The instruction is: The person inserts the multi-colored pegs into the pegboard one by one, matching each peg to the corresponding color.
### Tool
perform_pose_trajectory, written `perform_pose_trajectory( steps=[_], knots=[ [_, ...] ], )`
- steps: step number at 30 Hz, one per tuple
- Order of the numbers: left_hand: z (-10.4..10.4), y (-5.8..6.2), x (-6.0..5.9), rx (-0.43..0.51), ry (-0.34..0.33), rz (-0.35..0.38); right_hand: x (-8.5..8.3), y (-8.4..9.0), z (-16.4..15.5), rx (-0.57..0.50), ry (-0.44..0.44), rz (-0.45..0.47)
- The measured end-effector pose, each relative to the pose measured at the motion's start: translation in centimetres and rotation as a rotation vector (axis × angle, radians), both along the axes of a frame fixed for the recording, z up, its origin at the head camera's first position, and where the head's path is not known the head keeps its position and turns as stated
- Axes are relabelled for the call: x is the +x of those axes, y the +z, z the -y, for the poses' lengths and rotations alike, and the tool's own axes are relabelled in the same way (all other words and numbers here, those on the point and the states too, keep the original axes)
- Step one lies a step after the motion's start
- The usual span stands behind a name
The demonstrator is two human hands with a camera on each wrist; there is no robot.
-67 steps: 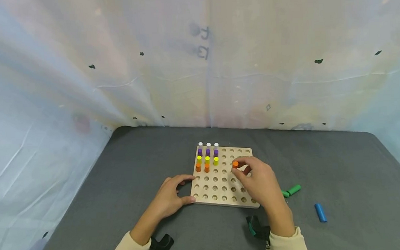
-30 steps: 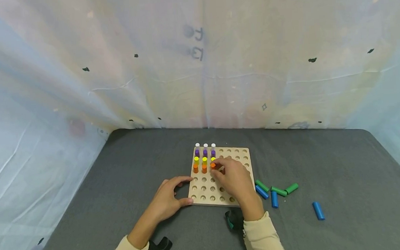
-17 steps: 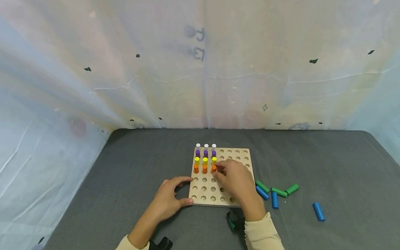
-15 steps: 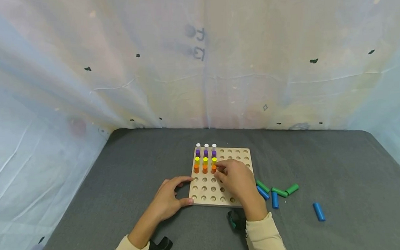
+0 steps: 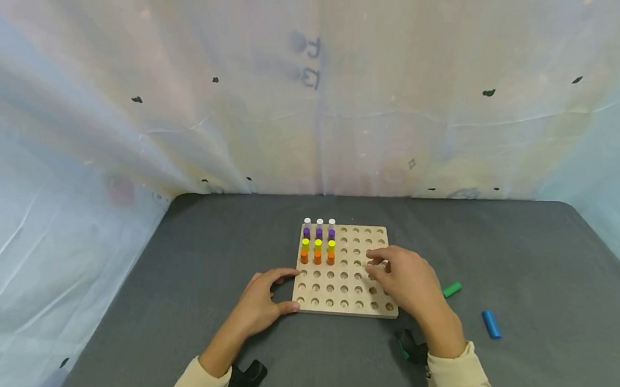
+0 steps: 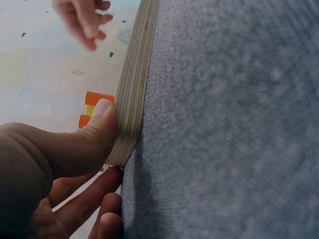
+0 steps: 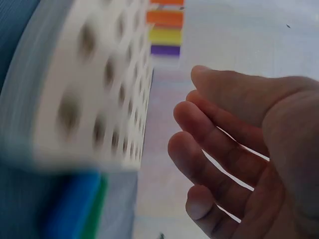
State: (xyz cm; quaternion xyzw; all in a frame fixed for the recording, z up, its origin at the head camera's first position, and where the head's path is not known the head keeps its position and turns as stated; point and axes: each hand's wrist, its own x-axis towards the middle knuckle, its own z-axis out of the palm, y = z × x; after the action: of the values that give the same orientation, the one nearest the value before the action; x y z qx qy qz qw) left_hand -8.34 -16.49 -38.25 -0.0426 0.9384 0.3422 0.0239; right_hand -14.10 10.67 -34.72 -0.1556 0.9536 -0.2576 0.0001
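A square wooden pegboard (image 5: 344, 289) with rows of round holes lies on the dark cloth. In its left columns stand upright pegs in rows: white, purple (image 5: 331, 234), yellow (image 5: 331, 247) and orange (image 5: 331, 258), three of each. My left hand (image 5: 260, 304) holds the board's left side; the left wrist view shows the thumb (image 6: 99, 127) against its layered edge and the fingers near the corner. Over the board's right part hovers my right hand (image 5: 409, 279), nothing between its loosely bent fingers. The right wrist view shows thumb and fingertips apart.
On the cloth right of the board lie a green peg (image 5: 452, 289) and a blue peg (image 5: 491, 324). More blue and green pegs (image 7: 75, 204) appear blurred beside the board in the right wrist view; my right hand hides them from the head view. A pale sheet (image 5: 368, 97) hangs behind.
My right hand brought an orange peg to the third spot of the orange row, let go of it and moved right, away from it. The left hand stays at the board's edge.
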Motion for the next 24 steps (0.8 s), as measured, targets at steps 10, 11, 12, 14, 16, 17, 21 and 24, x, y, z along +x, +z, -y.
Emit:
perform_pose_trajectory(
  steps=[10, 11, 12, 14, 16, 17, 21, 24],
  knots=[
    [0.3, -0.1, 0.1, 0.0, 0.003, 0.005, -0.3, -0.3, -4.9, 0.109, 0.126, -0.072],
    [0.3, 0.0, 0.1, -0.002, 0.008, 0.006, -0.3, -0.2, -5.1, 0.111, 0.128, -0.059],
    [0.4, 0.0, 0.1, -0.007, 0.012, 0.006, -0.4, -0.1, -5.4, 0.113, 0.129, -0.04],
    [0.4, 0.0, 0.2, -0.015, 0.02, 0.009, -0.5, 0.0, -5.8, 0.119, 0.128, 0.001],
    [0.4, 0.0, 0.2, -0.018, 0.018, 0.012, -0.5, 0.0, -6.1, 0.129, 0.121, 0.036],
    [0.4, 0.0, 0.3, -0.02, 0.013, 0.013, -0.6, 0.0, -6.2, 0.134, 0.121, 0.053],
    [0.2, 0.0, 0.2, -0.007, 0.009, 0.02, -0.7, -0.3, -6.8, 0.156, 0.115, 0.09],
    [0.1, 0.1, 0.0, -0.007, 0.013, 0.022, -0.9, -0.4, -7.1, 0.159, 0.123, 0.102]
  ],
)
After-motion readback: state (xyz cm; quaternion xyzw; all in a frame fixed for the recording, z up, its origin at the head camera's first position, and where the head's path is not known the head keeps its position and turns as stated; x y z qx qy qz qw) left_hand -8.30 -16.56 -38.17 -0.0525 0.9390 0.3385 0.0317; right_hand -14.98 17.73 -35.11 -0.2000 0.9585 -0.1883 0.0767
